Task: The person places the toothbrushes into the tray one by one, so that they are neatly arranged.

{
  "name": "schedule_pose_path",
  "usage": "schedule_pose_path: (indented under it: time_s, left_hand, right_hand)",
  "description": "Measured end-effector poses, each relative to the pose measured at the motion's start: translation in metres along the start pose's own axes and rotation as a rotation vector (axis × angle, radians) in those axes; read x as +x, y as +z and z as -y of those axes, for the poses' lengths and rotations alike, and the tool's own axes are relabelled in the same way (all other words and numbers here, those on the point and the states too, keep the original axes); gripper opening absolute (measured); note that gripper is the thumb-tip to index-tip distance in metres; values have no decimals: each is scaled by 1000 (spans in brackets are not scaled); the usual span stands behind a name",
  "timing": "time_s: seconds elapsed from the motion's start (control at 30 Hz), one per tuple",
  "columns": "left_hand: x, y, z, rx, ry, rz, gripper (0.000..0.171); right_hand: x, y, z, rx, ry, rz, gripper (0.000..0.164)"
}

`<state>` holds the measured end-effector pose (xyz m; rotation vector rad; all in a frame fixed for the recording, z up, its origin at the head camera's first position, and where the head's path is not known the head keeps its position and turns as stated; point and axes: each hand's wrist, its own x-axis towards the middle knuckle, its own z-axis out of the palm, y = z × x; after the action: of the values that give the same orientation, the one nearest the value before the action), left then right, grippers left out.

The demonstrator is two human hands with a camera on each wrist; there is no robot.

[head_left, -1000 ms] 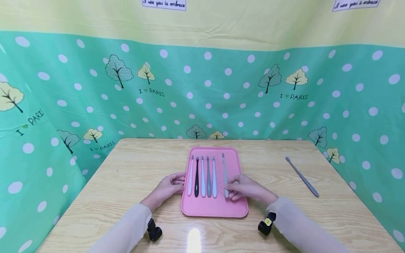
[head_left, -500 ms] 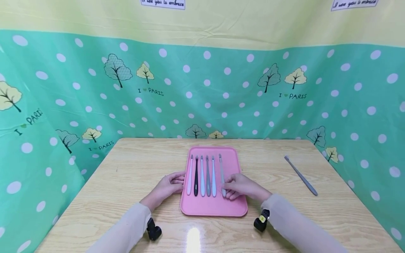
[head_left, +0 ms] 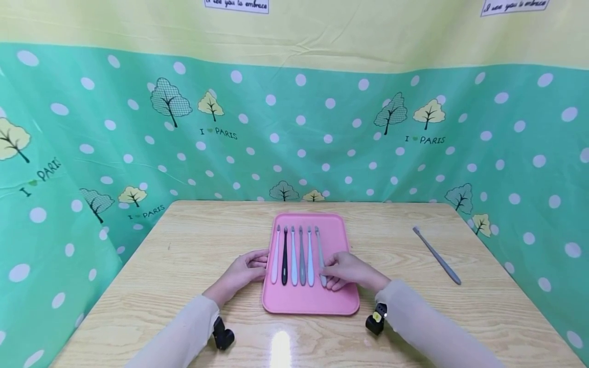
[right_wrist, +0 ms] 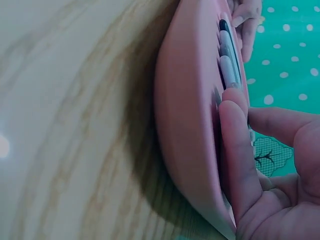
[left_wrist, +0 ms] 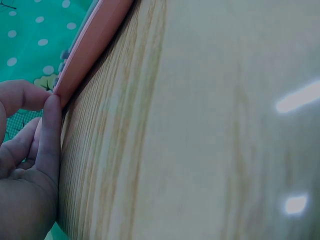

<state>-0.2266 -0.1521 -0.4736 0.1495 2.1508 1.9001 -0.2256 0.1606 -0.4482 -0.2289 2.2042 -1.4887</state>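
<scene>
A pink tray [head_left: 306, 301] holds several toothbrushes lying side by side, bristle heads toward the far end. At the right of the row, my right hand [head_left: 346, 271] pinches the handle end of a light grey toothbrush [head_left: 319, 250]; in the right wrist view its thumb and fingers hide most of that handle. Closest to it in the row is a pale blue toothbrush [head_left: 310, 263]. My left hand [head_left: 244, 271] holds the tray's left rim, with thumb and forefinger [left_wrist: 30, 95] meeting at the edge in the left wrist view.
A darker grey toothbrush [head_left: 437, 255] lies slantwise on the wooden table [head_left: 193, 235], right of the tray. Behind the table and along both sides hangs a green and yellow printed curtain [head_left: 257, 163].
My right hand has shifted left with the light grey toothbrush, which now lies close beside the pale blue one and tilts a little more. The left hand stays at the tray's rim.
</scene>
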Motion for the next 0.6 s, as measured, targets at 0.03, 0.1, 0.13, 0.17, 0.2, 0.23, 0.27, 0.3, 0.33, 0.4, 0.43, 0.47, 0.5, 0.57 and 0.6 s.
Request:
schedule_pose_path:
  time_s: [0.03, 0.1, 0.13, 0.17, 0.2, 0.23, 0.27, 0.3, 0.33, 0.4, 0.43, 0.47, 0.5, 0.57, 0.6]
  left_hand:
    - [0, 0, 0, 2, 1, -2, 61]
    - [-1, 0, 0, 5, 2, -5, 61]
    - [0, 0, 0, 6, 1, -4, 61]
    - [-1, 0, 0, 6, 2, -3, 61]
    - [-1, 0, 0, 8, 2, -3, 61]
    - [-1, 0, 0, 8, 1, -3, 61]
    - [-1, 0, 0, 4, 0, 1, 61]
    - [-1, 0, 0, 2, 2, 2, 61]
    - [-1, 0, 0, 0, 2, 3, 61]
    - [-1, 0, 0, -1, 5, 3, 61]
    - [-1, 0, 0, -2, 5, 3, 61]
    - [-1, 0, 0, -1, 6, 4, 61]
    - [-1, 0, 0, 1, 7, 4, 61]
    - [-1, -1, 0, 4, 7, 6, 61]
    - [-1, -1, 0, 6, 9, 6, 61]
  right_hand:
    - [0, 1, 1, -2, 2, -5, 25]
    - [0, 2, 2, -7, 7, -14, 25]
    - [0, 2, 2, -7, 11, -17, 24]
    - [0, 3, 2, -8, 13, -18, 23]
    - [1, 3, 2, -8, 14, -19, 22]
    - [1, 3, 2, -8, 16, -19, 22]
    - [1, 4, 1, -10, 15, -20, 22]
    - [2, 4, 1, -9, 13, -19, 21]
    - [2, 4, 1, -7, 9, -18, 21]
    - [3, 4, 0, -4, 2, -16, 21]
    - [3, 4, 0, -3, -3, -14, 21]
    - [3, 4, 0, -2, -8, -12, 21]
    - [3, 4, 0, 1, -10, -10, 22]
    - [3, 4, 0, 0, -17, -8, 23]
    - [3, 4, 0, 0, -19, -7, 24]
